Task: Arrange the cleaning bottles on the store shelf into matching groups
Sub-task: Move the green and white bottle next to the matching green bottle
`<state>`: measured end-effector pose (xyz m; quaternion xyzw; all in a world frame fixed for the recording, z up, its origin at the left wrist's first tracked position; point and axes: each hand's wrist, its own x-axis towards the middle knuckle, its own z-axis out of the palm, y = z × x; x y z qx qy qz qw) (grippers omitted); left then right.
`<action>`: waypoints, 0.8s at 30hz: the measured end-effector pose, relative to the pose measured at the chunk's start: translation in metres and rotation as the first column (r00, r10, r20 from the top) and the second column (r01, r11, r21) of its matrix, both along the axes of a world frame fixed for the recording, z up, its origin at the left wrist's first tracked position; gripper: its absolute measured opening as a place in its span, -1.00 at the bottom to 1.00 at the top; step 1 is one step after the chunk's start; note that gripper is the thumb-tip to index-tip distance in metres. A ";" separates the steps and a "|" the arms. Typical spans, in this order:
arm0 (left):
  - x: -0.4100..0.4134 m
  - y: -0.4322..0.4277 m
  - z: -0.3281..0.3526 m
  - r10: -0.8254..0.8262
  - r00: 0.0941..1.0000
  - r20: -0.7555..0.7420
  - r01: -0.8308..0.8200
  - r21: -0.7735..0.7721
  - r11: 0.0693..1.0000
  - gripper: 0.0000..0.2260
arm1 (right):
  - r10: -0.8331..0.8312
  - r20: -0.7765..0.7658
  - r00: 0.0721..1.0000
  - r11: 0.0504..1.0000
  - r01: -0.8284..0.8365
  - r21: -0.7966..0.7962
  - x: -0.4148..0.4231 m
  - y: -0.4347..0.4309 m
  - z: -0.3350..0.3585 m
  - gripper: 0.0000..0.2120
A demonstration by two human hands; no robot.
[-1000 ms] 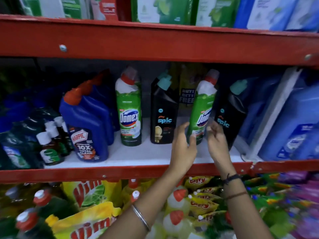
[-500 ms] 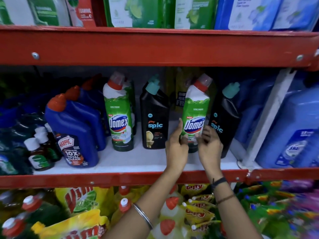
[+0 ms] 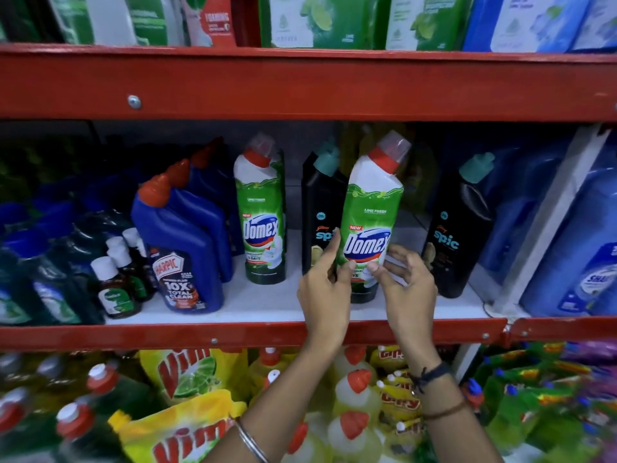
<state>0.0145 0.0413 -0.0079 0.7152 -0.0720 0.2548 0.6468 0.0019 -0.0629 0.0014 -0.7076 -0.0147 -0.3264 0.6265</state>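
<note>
On the middle shelf (image 3: 267, 307) a green and white Domex bottle (image 3: 369, 208) with a red cap stands near the front edge. My left hand (image 3: 325, 292) grips its lower left side. My right hand (image 3: 405, 285) touches its lower right side with fingers spread. A second Domex bottle (image 3: 262, 218) stands further left. One black Spic bottle (image 3: 320, 208) sits just behind and left of the held bottle, another Spic bottle (image 3: 462, 228) to its right. Blue Harpic bottles (image 3: 182, 242) stand in a row at the left.
Small brown bottles (image 3: 115, 289) and dark green bottles fill the shelf's far left. Large blue jugs (image 3: 581, 248) stand at the right behind a white divider (image 3: 547, 225). The red upper shelf beam (image 3: 300, 85) hangs above. Yellow pouches and bottles crowd the shelf below.
The held Domex bottle has turned upright and come forward and left, now in front of the left Spic bottle. Both hands stayed on its lower part.
</note>
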 end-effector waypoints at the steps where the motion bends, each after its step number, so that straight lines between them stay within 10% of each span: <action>1: -0.003 0.009 0.000 0.008 1.000 0.012 -0.008 -0.020 1.000 -0.53 | 0.018 0.002 1.000 1.000 -0.019 0.012 -0.003 0.009 0.001 -0.73; 24: -0.014 0.123 -0.014 0.211 0.974 0.082 -0.221 0.126 0.967 -0.52 | 0.167 -0.041 0.985 0.986 -0.168 -0.017 0.010 0.128 -0.008 -0.63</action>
